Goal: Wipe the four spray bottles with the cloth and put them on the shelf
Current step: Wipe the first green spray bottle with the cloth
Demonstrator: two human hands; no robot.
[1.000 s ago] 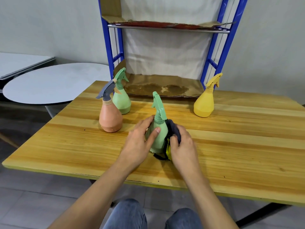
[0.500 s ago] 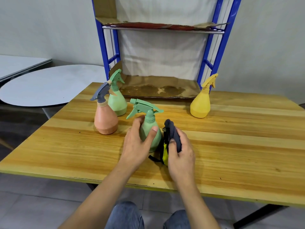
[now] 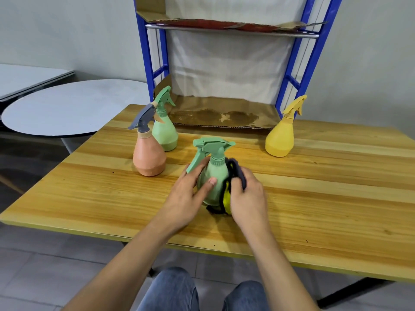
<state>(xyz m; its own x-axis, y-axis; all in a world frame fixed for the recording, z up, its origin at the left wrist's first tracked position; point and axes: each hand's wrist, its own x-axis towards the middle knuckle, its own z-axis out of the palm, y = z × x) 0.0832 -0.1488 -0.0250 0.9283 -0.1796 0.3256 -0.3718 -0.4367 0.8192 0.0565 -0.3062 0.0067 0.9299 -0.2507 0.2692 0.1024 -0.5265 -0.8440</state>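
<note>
Green plastic marks the spray bottle being cleaned, which stands upright on the wooden worktop in front of the middle of the blue-framed shelf, on the person's side of it. The left hand grips the bottle's round body, fingers curled behind it and thumb across the front, under the trigger. The right hand clutches a bunched dark grey and yellow cloth and presses it against the bottle's right flank. Three more bottles wait on the worktop: a peach bottle and a second green bottle close together in front of the shelf's left post, and a yellow bottle just in front of its right post. No bottle stands on the shelf, whose lower board is lined with stained cardboard. The step in hand looks like the wiping of the first bottle, so the task appears to be at an early stage. The next move probably calls for the left hand to turn the bottle while the cloth rubs the remaining sides and the trigger head, then to lift it forward onto the shelf's lower board.
</note>
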